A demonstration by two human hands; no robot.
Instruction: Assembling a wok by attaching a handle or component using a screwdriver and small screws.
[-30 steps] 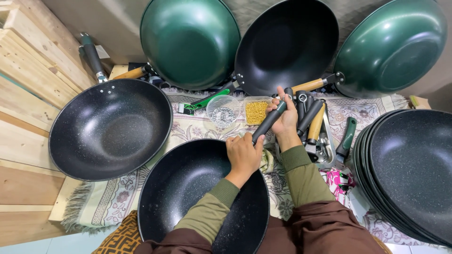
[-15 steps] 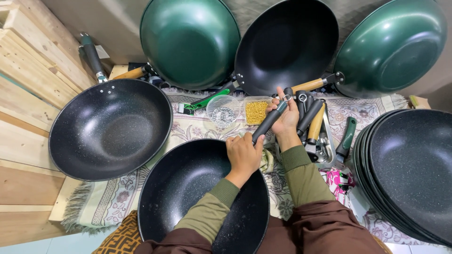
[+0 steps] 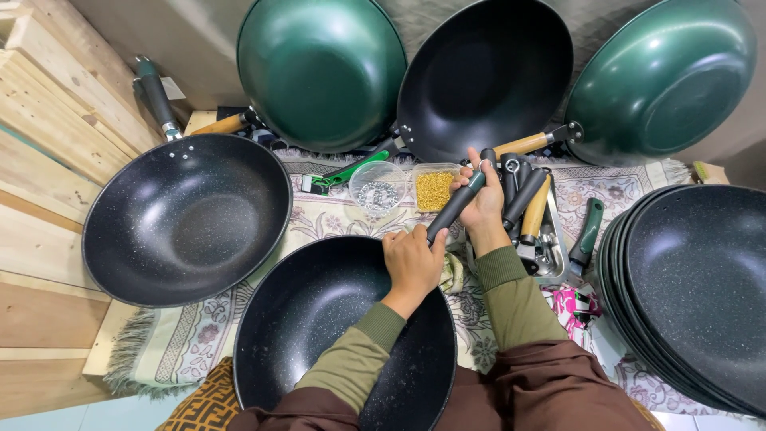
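Observation:
A black speckled wok (image 3: 319, 319) lies in front of me on a patterned cloth (image 3: 335, 215). My left hand (image 3: 412, 259) grips its far rim where a dark grey handle (image 3: 456, 203) meets the pan. My right hand (image 3: 483, 199) is closed around the outer end of that handle. Just beyond the hands stand two clear tubs, one with silver screws (image 3: 377, 191) and one with brass-coloured bits (image 3: 435, 189).
A finished black wok (image 3: 187, 219) sits at the left. Two green woks (image 3: 323, 72) (image 3: 662, 80) and a black one (image 3: 487, 76) lean against the back wall. A stack of black woks (image 3: 690, 287) is at the right. Loose handles (image 3: 531, 207) lie by a tray; wooden planks (image 3: 48, 144) are at the left.

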